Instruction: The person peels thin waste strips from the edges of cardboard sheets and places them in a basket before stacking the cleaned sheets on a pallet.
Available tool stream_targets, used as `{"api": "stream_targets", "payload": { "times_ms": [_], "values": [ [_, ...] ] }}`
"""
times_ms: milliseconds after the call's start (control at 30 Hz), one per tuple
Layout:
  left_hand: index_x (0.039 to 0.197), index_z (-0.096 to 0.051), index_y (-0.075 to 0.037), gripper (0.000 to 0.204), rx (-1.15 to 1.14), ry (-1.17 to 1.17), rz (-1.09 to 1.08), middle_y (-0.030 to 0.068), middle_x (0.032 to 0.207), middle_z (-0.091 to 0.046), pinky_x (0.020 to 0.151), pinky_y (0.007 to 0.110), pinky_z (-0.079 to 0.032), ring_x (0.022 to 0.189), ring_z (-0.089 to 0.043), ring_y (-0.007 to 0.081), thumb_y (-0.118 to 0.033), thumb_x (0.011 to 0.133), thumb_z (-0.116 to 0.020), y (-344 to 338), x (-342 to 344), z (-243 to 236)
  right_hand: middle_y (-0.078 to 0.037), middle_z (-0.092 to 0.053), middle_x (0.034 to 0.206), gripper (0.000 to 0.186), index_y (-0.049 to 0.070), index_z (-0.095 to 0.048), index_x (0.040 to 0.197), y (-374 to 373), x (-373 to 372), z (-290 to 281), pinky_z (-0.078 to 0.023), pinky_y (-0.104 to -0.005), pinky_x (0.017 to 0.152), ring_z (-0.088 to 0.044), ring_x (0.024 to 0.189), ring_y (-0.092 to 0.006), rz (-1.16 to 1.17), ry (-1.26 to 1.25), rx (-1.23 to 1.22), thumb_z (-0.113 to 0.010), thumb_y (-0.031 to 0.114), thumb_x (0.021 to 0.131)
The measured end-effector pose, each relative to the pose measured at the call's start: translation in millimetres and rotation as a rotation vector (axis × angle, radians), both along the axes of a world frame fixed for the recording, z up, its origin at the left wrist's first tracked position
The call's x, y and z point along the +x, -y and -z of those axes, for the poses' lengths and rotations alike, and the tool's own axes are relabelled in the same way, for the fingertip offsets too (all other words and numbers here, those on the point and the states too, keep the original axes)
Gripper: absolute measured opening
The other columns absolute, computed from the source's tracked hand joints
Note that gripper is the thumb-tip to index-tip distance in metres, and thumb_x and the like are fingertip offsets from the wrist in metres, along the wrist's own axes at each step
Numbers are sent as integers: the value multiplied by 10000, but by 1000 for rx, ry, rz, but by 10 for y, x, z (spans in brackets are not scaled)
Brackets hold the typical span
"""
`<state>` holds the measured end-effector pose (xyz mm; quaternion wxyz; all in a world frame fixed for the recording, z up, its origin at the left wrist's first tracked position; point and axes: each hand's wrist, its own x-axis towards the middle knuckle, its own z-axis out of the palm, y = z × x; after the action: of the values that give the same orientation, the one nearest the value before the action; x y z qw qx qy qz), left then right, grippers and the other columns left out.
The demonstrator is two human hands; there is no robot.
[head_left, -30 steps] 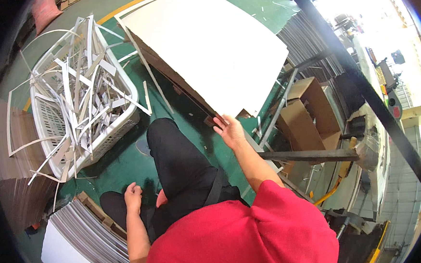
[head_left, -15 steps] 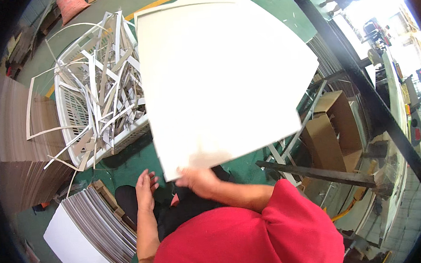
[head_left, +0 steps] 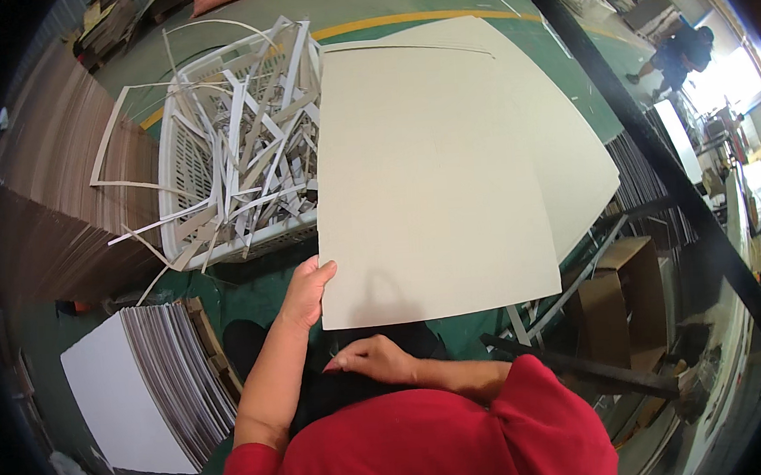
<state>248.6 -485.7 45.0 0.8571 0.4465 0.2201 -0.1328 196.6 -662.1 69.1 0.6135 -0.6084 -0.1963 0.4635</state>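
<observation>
Beige board (head_left: 434, 191) sits pinched in the left hand (head_left: 306, 294), thumb laid on top, the other fingers hidden beneath, near its lower left corner. The right hand (head_left: 379, 359) is loosely curled just off the board's near edge, over the lap; I can't tell whether it grips anything. The board overlaps a second pale sheet (head_left: 581, 173), whose right corner juts out past it. Leftward, a white basket (head_left: 168, 189) overflows with offcut strips (head_left: 261, 140), some poking over its left rim.
</observation>
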Motion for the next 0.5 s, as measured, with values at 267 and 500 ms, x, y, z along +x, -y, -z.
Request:
{"api": "stream_targets", "payload": {
  "times_ms": [267, 500],
  "values": [
    [1107, -532, 47, 308, -27, 219, -116, 107, 998, -621, 783, 303, -478, 846, -606, 170, -126, 852, -518, -809, -193, -303, -107, -484, 1223, 585, 131, -547, 1114, 738, 346, -494, -313, -522, 929, -443, 1141, -317, 232, 1332, -482, -767, 202, 576],
    [1125, -504, 67, 358, 297, 319, -283, 112, 1001, -609, 777, 282, -458, 850, -587, 155, -155, 846, -540, -984, -628, -943, -137, -524, 1193, 451, 45, -561, 1089, 790, 584, -46, -348, -467, 940, -495, 1108, -313, 376, 1525, -560, -578, 15, 639]
  ]
}}
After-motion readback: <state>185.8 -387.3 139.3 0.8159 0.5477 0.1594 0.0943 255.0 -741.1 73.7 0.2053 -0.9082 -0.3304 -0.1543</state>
